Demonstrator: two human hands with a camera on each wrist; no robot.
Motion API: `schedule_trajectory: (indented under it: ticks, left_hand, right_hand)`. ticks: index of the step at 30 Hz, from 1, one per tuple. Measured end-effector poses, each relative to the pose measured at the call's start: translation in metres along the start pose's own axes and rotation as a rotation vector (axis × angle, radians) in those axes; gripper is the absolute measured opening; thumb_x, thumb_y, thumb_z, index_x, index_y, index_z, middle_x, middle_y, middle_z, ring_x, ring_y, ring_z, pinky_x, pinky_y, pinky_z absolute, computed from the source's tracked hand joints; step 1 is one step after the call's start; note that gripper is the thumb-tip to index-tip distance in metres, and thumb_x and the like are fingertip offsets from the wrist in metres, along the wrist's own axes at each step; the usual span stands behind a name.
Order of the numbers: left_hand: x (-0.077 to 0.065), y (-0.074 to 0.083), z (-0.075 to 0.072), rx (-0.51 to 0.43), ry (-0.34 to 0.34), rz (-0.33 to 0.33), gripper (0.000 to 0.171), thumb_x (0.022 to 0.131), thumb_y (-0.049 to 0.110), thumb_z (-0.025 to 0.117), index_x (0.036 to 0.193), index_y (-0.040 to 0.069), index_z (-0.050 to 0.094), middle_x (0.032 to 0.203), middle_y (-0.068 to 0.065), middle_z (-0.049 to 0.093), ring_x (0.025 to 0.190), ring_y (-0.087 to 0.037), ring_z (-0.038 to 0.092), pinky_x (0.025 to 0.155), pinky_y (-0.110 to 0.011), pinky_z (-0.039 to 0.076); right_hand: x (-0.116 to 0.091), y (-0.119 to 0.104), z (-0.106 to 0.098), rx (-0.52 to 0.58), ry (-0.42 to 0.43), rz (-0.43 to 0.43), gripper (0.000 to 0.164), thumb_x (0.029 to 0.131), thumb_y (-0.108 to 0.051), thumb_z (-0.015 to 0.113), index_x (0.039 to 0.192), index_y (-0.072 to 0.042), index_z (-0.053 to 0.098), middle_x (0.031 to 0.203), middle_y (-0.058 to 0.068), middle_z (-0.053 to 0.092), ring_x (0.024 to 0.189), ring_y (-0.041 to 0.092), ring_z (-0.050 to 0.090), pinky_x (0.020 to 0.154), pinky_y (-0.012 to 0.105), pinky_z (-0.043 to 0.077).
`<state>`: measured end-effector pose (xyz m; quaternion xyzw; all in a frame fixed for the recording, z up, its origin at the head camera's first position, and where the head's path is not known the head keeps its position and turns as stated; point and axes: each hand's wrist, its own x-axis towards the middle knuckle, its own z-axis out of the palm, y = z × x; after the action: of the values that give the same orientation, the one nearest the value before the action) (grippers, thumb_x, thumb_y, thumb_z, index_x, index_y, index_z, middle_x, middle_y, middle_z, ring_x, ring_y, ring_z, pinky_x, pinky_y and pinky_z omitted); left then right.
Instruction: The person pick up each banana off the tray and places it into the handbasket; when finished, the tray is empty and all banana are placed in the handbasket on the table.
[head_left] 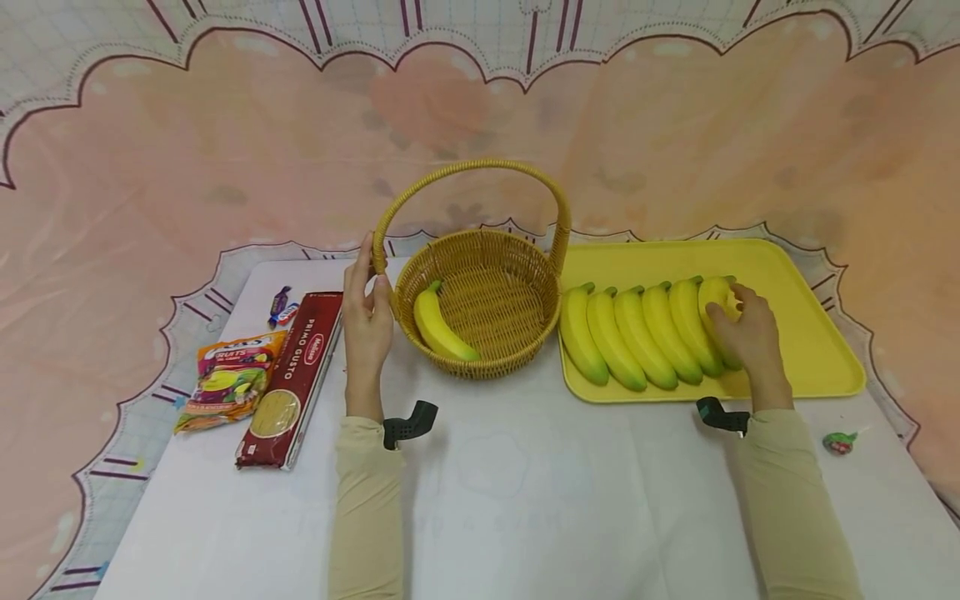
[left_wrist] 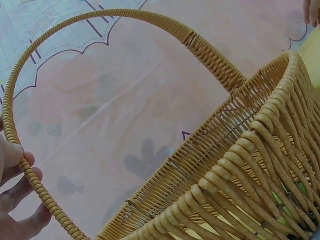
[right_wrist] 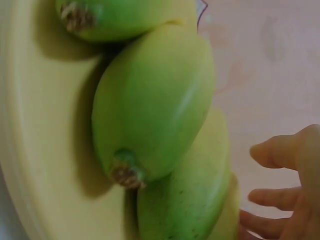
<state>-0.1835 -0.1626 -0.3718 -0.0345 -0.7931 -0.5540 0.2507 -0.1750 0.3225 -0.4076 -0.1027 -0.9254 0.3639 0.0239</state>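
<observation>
near the left edge of the white desk [head_left: 540, 492], an orange packet of sweets [head_left: 232, 379] is laid, with two small wrapped sweets [head_left: 280, 307] just beyond it, toward the far left corner. a long red packet [head_left: 296, 375] is set slantwise just to its right. by the middle of the far edge, a wicker basket [head_left: 487, 367] is stood upright; the left side of its tall handle [head_left: 480, 164] is gripped by the left hand [head_left: 368, 325] between thumb and fingers. inside the basket, one banana [head_left: 440, 327] is laid along the left wall.

toward the far right corner of the desk, a yellow tray [head_left: 813, 333] is set down, and from its left edge to past its middle a row of bananas [head_left: 642, 333] is fanned out. the rightmost is partly covered by the right hand [head_left: 756, 333], whose thumb and fingers are held spread; whether it is touched cannot be told. near the desk's right edge, one small sweet [head_left: 838, 442] is seen.
</observation>
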Motion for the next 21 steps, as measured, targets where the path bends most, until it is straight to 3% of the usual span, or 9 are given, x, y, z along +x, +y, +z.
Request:
schedule_trajectory:
  ticks: [4,9,14,21]
  left_hand:
    - [0.0,0.0,0.001,-0.002,-0.001,-0.001,0.047,0.1,0.025,0.045,0.143,0.042,0.036,0.129,-0.01,0.048,0.123,-0.022,0.049,0.098,-0.052,0.045]
    - [0.0,0.0,0.0,0.003,-0.005,-0.002,0.049,0.1,0.021,0.045,0.143,0.042,0.036,0.129,-0.009,0.049,0.126,-0.022,0.048,0.1,-0.054,0.042]
    - [-0.001,-0.001,-0.001,0.016,-0.007,0.002,0.048,0.1,0.023,0.045,0.143,0.042,0.035,0.13,-0.009,0.049,0.127,-0.022,0.047,0.102,-0.055,0.041]
    - [-0.001,0.004,-0.001,0.0,-0.008,-0.015,0.048,0.1,0.02,0.045,0.145,0.035,0.036,0.131,-0.011,0.049,0.127,-0.024,0.047,0.102,-0.055,0.04]
  right_hand:
    - [0.005,0.008,-0.001,-0.055,-0.128,0.076,0.075,0.098,-0.044,0.033,0.148,0.008,0.01,0.143,0.038,0.028,0.127,0.054,0.033,0.102,0.063,0.03]
    - [0.007,0.014,0.0,-0.111,-0.184,0.105,0.079,0.097,-0.048,0.03,0.148,0.008,0.009,0.142,0.037,0.029,0.127,0.053,0.032,0.102,0.063,0.03]
    - [0.005,0.011,-0.001,-0.098,-0.147,0.102,0.078,0.096,-0.048,0.032,0.148,0.007,0.012,0.142,0.037,0.031,0.126,0.052,0.034,0.101,0.062,0.032]
    - [-0.001,0.002,0.001,0.002,-0.053,0.041,0.073,0.097,-0.044,0.038,0.148,0.003,0.019,0.141,0.035,0.035,0.124,0.051,0.037,0.1,0.062,0.034]
